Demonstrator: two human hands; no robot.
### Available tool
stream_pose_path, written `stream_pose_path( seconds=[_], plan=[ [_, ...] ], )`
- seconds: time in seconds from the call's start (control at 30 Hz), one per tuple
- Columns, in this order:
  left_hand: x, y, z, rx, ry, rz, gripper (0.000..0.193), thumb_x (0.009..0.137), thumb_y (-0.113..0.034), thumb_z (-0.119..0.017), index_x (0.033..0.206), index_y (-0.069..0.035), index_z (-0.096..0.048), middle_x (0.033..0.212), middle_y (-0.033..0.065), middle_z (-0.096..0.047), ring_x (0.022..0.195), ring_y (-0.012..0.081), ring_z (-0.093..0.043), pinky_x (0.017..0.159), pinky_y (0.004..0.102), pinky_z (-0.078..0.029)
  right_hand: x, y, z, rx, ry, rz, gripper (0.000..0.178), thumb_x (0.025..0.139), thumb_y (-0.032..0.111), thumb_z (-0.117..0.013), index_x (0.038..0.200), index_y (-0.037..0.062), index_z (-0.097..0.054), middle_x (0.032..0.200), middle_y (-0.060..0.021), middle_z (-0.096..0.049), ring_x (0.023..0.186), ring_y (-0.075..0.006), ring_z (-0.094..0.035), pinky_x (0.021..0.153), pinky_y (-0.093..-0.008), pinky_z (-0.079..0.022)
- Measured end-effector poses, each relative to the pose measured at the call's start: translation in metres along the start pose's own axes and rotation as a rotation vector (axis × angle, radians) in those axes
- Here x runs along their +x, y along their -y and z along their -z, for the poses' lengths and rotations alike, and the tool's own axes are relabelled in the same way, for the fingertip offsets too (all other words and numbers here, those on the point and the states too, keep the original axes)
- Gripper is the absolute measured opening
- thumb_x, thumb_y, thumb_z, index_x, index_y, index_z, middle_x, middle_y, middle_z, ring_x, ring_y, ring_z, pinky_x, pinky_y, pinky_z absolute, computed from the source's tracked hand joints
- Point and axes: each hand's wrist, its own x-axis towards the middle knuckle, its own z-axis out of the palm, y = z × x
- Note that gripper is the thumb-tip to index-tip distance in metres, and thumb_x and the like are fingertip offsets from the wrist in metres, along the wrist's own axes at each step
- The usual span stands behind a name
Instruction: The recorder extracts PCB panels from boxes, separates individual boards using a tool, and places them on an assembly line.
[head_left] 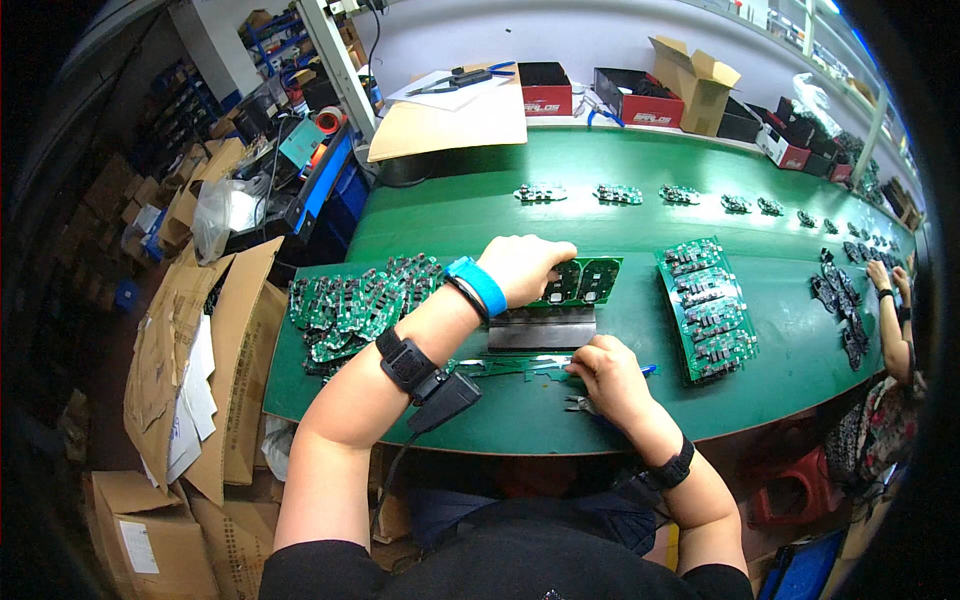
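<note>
My left hand is closed on the left end of a green circuit board panel, which stands on edge above a dark metal block. In front of that block, thin green board strips lie on the table. My right hand has its fingers pinched together at the right end of these strips; what sits between the fingertips is hidden. Beside and partly under it lies a small pair of cutters, jaws showing. A blue-tipped object pokes out to the right of this hand.
Populated circuit boards form a heap at left and a stack at right on the green table. Small boards line the far side. Boxes stand behind. A co-worker's hands handle dark parts at far right.
</note>
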Motion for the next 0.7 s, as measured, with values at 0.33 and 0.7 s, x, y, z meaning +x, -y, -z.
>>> stream_pose_path(
  seconds=[0.33, 0.7],
  plan=[
    [0.003, 0.003, -0.001, 0.011, -0.026, -0.016, 0.03, 0.08, -0.02, -0.059, 0.109, -0.016, -0.055, 0.085, 0.0165, -0.064, 0.079, 0.0348, -0.062, 0.067, 0.0442, -0.049, -0.002, 0.0, 0.005, -0.029, 0.042, -0.085, 0.006, 0.076, 0.008, -0.06, 0.074, 0.0033, -0.056, 0.074, -0.0126, -0.053, 0.077, -0.0307, -0.053, 0.069, -0.0396, -0.044],
    [0.004, 0.004, -0.004, 0.007, 0.004, -0.074, 0.029, 0.081, -0.025, -0.059, 0.108, -0.014, -0.054, 0.084, 0.016, -0.064, 0.078, 0.0344, -0.062, 0.066, 0.0436, -0.049, 0.002, -0.003, 0.012, -0.069, -0.032, -0.049, 0.007, 0.075, 0.008, -0.061, 0.075, 0.0027, -0.057, 0.074, -0.0119, -0.053, 0.076, -0.0303, -0.053, 0.069, -0.0391, -0.044]
  ],
)
